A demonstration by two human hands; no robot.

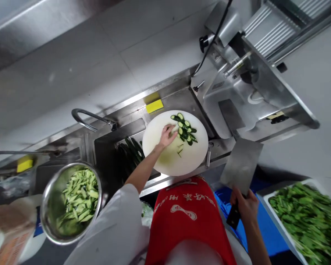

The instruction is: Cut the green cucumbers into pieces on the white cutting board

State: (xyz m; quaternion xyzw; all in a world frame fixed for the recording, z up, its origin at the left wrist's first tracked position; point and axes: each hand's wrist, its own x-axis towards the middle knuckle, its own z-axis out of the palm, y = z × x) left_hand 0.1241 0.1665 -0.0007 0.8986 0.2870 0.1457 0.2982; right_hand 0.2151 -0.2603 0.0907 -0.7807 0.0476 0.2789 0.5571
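Observation:
On the round white cutting board, my left hand lies just left of the cut cucumber pieces. Its fingers are bent but apart, close to the nearest pieces; I see nothing clearly held in them. A few thin cucumber scraps lie below the pile. Off to the right of the board, my right hand is closed around the dark handle of a cleaver, its broad blade pointing up and away. Whole cucumbers sit in the sink at the board's left, partly hidden.
At left stands a steel bowl with cut cucumber. A faucet arches over the sink, and a yellow sponge lies behind the board. A metal slicing machine occupies the right. Leafy greens fill a white crate at lower right.

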